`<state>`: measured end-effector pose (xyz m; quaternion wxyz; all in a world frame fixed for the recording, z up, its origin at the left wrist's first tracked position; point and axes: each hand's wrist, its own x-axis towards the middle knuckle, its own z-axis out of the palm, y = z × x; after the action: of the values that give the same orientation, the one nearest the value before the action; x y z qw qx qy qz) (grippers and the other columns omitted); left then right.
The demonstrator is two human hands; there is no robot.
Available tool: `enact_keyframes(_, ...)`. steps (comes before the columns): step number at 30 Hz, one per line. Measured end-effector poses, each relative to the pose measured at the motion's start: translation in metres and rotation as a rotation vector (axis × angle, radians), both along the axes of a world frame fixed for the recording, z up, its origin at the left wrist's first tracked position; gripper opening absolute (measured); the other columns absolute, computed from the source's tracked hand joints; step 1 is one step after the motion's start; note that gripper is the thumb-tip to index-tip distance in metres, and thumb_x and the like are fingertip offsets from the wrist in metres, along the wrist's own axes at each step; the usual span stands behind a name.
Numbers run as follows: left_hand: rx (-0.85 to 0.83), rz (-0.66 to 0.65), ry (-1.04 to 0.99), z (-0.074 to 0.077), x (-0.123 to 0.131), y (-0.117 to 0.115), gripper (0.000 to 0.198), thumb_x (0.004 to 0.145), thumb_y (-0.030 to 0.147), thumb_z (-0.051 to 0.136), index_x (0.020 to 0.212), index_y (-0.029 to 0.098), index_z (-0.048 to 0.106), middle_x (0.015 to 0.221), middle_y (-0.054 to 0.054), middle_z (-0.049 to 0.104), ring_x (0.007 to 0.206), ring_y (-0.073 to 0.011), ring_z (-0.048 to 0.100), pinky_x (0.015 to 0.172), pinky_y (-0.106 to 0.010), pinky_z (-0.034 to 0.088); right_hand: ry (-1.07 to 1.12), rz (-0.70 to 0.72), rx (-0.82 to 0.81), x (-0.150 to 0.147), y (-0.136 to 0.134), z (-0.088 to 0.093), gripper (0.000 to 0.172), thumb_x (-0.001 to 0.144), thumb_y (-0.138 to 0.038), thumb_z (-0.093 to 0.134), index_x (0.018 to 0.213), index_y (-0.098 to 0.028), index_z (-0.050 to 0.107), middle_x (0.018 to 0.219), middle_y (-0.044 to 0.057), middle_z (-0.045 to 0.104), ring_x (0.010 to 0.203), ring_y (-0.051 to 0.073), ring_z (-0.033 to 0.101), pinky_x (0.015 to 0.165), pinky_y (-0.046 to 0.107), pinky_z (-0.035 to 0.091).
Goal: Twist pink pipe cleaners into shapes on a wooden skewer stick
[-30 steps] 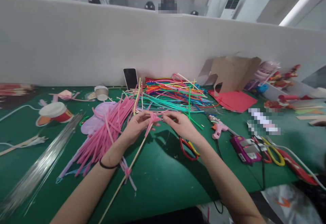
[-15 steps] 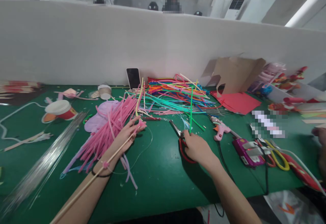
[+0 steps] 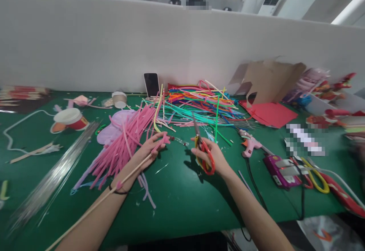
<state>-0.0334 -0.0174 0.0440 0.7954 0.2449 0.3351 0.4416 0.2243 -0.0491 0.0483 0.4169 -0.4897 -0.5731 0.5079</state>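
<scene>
My left hand (image 3: 152, 150) is closed on a thin wooden stick (image 3: 105, 197) that runs back along my forearm. Pink fuzzy pieces are on the stick, one at my fingertips and another near the wrist. In my right hand (image 3: 213, 154) is a pair of scissors (image 3: 205, 156) with red and yellow handles, lifted off the table, blades pointing away from me. Between the hands lies a small clear strip with a red end (image 3: 179, 141). Beside my left hand spreads a bundle of pink pipe cleaners (image 3: 122, 148).
Multicoloured pipe cleaners (image 3: 199, 102) are heaped by the partition (image 3: 114, 45). A pink glue gun (image 3: 251, 145), a purple box (image 3: 278, 171) and yellow-handled scissors (image 3: 318, 178) lie to the right. Leftward are a paper cup (image 3: 71, 121) and thin wires (image 3: 62, 167). A phone (image 3: 152, 84) leans behind.
My right hand has picked the scissors up from the table and turned them upright in its grip. My left hand stays in nearly the same place with the stick.
</scene>
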Motion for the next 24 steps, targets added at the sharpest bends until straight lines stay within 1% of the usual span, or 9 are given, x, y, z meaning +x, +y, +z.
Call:
enact_keyframes(3,0.044,-0.019,0.114,0.001,0.006,-0.002,0.041,0.073,0.005,0.073,0.111,0.019,0.064,0.087,-0.003,0.07,0.062,-0.008,0.068,0.04,-0.005,0.047,-0.017,-0.145,0.019,-0.004,-0.002,-0.006,0.044,0.082,-0.048,0.063,0.114,-0.018,0.06,0.067,-0.002,0.061,0.049,0.013,0.057,0.048,0.026,0.047)
enact_keyframes(4,0.055,-0.017,0.147,0.0,0.007,-0.002,0.042,0.072,0.005,0.075,0.11,0.019,0.065,0.087,-0.003,0.07,0.062,-0.0076,0.068,0.041,-0.005,0.047,-0.041,-0.176,0.045,-0.004,-0.003,-0.008,0.046,0.082,-0.048,0.063,0.116,-0.018,0.059,0.071,0.0,0.064,0.051,0.015,0.06,0.051,0.027,0.05)
enact_keyframes(6,0.078,-0.001,0.202,-0.003,0.01,0.0,0.038,0.071,0.008,0.077,0.106,0.017,0.067,0.089,-0.003,0.071,0.064,-0.0076,0.068,0.045,-0.006,0.049,-0.135,-0.211,0.147,-0.003,-0.002,-0.013,0.045,0.079,-0.046,0.067,0.116,-0.02,0.059,0.079,0.002,0.069,0.063,0.018,0.067,0.063,0.031,0.055)
enact_keyframes(8,0.096,0.017,0.243,-0.008,0.011,0.002,0.03,0.074,0.013,0.076,0.103,0.016,0.068,0.095,-0.006,0.072,0.072,-0.0098,0.07,0.052,-0.008,0.052,-0.262,-0.204,0.281,-0.001,-0.002,-0.017,0.041,0.078,-0.041,0.07,0.112,-0.021,0.06,0.087,0.004,0.072,0.078,0.02,0.07,0.078,0.033,0.055)
enact_keyframes(10,0.119,0.021,0.25,-0.012,0.012,0.003,0.027,0.076,0.014,0.074,0.102,0.015,0.068,0.102,-0.008,0.071,0.082,-0.0126,0.071,0.063,-0.012,0.056,-0.375,-0.168,0.374,-0.001,-0.001,-0.022,0.039,0.08,-0.037,0.068,0.115,-0.022,0.06,0.098,0.006,0.072,0.091,0.022,0.069,0.086,0.035,0.053)
enact_keyframes(13,0.151,-0.009,0.184,-0.016,0.012,0.006,0.029,0.079,0.012,0.071,0.107,0.014,0.068,0.113,-0.011,0.069,0.093,-0.0159,0.07,0.084,-0.021,0.056,-0.487,-0.116,0.446,-0.002,-0.001,-0.029,0.04,0.086,-0.029,0.06,0.126,-0.024,0.056,0.115,0.007,0.068,0.102,0.021,0.066,0.09,0.035,0.052)
enact_keyframes(16,0.166,-0.044,0.11,-0.018,0.012,0.006,0.036,0.079,0.01,0.069,0.116,0.013,0.065,0.122,-0.014,0.066,0.106,-0.0198,0.066,0.1,-0.028,0.048,-0.571,-0.094,0.493,-0.002,0.0,-0.034,0.042,0.088,-0.024,0.055,0.13,-0.024,0.052,0.111,0.008,0.067,0.097,0.02,0.066,0.086,0.032,0.053)
enact_keyframes(19,0.181,-0.082,0.065,-0.02,0.011,0.006,0.042,0.079,0.009,0.068,0.12,0.013,0.063,0.122,-0.014,0.066,0.114,-0.0234,0.062,0.105,-0.032,0.044,-0.732,-0.099,0.541,0.001,0.002,-0.033,0.04,0.089,-0.021,0.051,0.129,-0.022,0.054,0.099,0.008,0.066,0.09,0.021,0.063,0.081,0.032,0.052)
enact_keyframes(24,0.185,-0.059,0.026,-0.024,0.009,0.007,0.034,0.077,0.007,0.067,0.11,0.013,0.068,0.115,-0.012,0.07,0.111,-0.0243,0.064,0.106,-0.034,0.044,-0.998,-0.067,0.696,0.002,0.005,-0.028,0.042,0.09,-0.019,0.049,0.132,-0.014,0.05,0.107,0.014,0.062,0.103,0.027,0.055,0.092,0.042,0.045)
